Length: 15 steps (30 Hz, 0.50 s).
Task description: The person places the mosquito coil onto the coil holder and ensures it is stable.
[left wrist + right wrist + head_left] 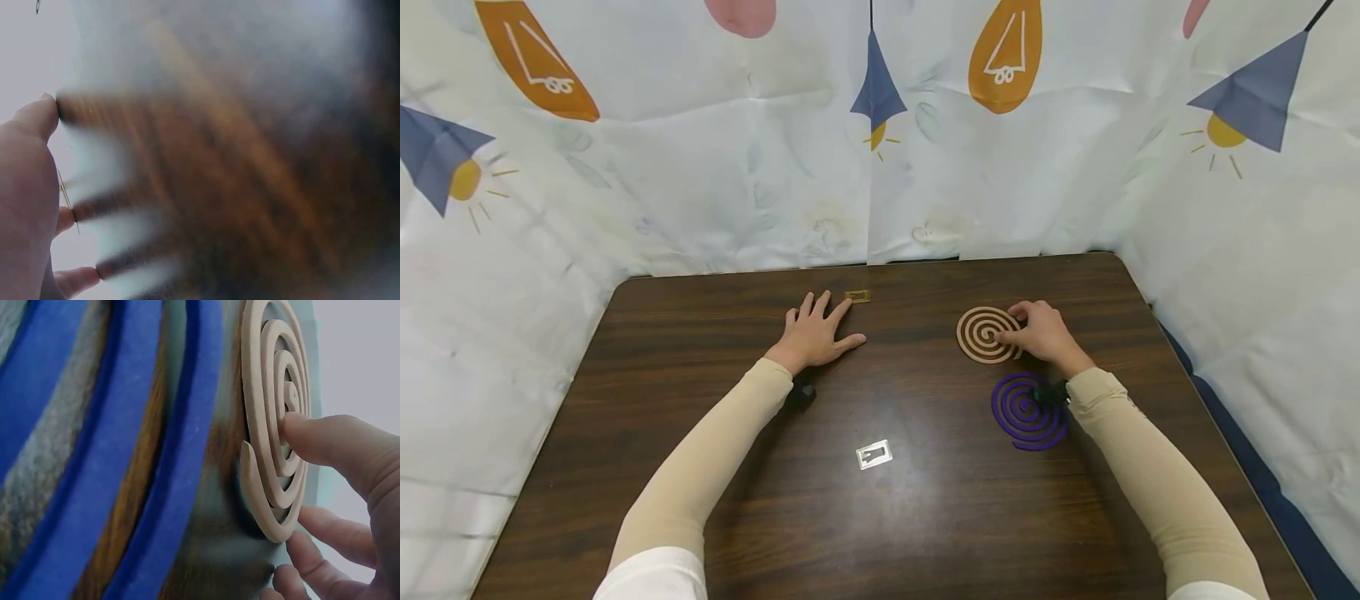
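A tan mosquito coil (pixel 979 334) lies at the back right of the table. My right hand (pixel 1041 335) grips it, thumb on the inner rings and fingers at the outer edge, as the right wrist view shows at the coil (pixel 254 381). Just in front of it lies a purple-blue mosquito coil (pixel 1003 414), partly covered by the wrist camera. With fingers spread, my left hand (pixel 811 337) rests its fingertips on the table. Its index fingertip is right at a small gold metal coil stand (pixel 859 296).
A silver metal coil stand (pixel 874 454) lies flat near the table's middle. Patterned white cloth (pixel 880 208) hangs behind the dark wooden table (pixel 760 517) and along its sides. A dark wrist camera (pixel 803 392) sits under the left wrist.
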Motion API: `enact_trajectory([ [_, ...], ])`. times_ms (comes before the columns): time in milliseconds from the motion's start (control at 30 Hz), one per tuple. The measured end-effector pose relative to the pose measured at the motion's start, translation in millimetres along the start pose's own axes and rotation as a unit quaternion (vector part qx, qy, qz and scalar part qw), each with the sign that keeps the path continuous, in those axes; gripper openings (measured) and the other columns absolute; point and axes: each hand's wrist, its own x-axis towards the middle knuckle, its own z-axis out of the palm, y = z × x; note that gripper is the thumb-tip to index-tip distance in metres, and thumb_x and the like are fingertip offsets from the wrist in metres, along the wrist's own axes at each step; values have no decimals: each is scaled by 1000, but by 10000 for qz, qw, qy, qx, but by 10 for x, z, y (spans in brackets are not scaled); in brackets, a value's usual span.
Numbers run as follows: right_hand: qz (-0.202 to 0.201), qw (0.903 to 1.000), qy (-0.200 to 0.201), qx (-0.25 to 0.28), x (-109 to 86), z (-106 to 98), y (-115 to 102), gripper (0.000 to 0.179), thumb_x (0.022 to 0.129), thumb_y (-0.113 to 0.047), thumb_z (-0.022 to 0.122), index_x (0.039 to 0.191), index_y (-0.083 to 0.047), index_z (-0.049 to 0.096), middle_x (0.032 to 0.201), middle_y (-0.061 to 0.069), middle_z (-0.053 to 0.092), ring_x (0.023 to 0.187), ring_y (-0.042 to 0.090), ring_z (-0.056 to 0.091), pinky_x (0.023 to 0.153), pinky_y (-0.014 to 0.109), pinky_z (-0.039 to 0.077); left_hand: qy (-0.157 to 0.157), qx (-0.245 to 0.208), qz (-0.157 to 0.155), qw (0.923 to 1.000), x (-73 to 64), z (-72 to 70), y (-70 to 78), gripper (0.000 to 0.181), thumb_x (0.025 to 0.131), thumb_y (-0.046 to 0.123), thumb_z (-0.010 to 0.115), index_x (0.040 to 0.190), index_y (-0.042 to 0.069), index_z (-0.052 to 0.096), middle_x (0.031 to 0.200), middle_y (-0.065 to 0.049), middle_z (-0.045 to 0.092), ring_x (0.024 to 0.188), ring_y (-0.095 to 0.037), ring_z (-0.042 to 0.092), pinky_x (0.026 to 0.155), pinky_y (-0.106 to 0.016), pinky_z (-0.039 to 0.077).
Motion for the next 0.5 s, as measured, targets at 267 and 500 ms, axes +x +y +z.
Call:
enact_trajectory([
  [267,95,9999,-78,89,0,-22,-67,62,93,-37,76,139,-2,52,133,26,56,118,42,55,93,52,49,-15,-47,40,10000,-75,-5,10,87,99,73,44,168,27,19,175,-19,10,162,-48,6,123,-72,17],
  [500,314,9989,-180,307,-27,-20,-118,65,92,-37,79,138,-4,49,131,24,57,113,40,55,87,47,50,-80,-81,40,9999,-133,-3,35,86,99,73,45,168,27,19,175,-18,10,162,-47,5,125,-71,15],
])
